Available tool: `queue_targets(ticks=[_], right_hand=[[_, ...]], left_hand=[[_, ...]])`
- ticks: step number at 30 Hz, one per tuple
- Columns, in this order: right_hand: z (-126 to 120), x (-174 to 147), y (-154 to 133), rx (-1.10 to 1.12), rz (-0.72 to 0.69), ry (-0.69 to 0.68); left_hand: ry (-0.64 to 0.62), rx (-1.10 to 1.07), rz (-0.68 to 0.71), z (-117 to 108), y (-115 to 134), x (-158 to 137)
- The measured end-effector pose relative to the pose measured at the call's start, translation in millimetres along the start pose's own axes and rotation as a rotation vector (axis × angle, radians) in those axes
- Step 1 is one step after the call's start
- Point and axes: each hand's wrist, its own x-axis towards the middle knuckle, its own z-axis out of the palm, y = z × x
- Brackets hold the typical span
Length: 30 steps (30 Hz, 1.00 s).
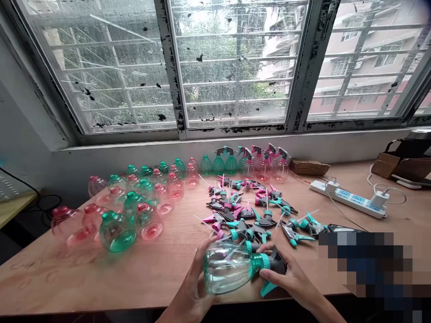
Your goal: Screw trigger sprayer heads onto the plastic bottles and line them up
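Note:
A clear green spray bottle (226,268) lies tilted on its side above the front edge of the table. My left hand (194,285) is wrapped round its base end. At the neck, my right hand (292,274) grips the black and teal trigger sprayer head (278,262), with the thumb by the teal collar. The sprayer sits on the bottle's mouth; how tightly it is screwed I cannot tell. Just beyond my hands spreads a pile of loose trigger sprayers (237,213), some pink and black, others teal and black, with thin dip tubes.
Several capless pink and green bottles (148,222) stand at left on the wooden table (161,273). Bottles with sprayers fitted (230,162) line the wall. A brown packet (309,167), a white power strip (348,199) with cables and an open cardboard box (387,163) are at right.

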Motion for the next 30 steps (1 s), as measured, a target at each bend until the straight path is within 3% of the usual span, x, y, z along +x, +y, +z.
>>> queue_targets(ticks=[6, 12, 17, 22, 26, 30], right_hand=[[6, 4, -7, -0.052, -0.035, 0.061], [8, 3, -8, -0.057, -0.011, 0.1], [8, -1, -4, 0.07, 0.078, 0.053], [8, 1, -1, 0.198, 0.173, 0.004], [7, 2, 0, 0.185, 0.164, -0.029], [6, 3, 1, 0.189, 0.132, -0.048]], left_hand=[[0.095, -0.006, -0.021, 7, -2, 0], [0.08, 0.059, 0.016, 1, -5, 1], [0.009, 0.163, 0.073, -7, -12, 0], [0.04, 0.094, -0.046, -3, -7, -3], [-0.027, 0.087, -0.057, 2, 7, -3], [0.037, 0.078, -0.01, 9, 9, -2]])
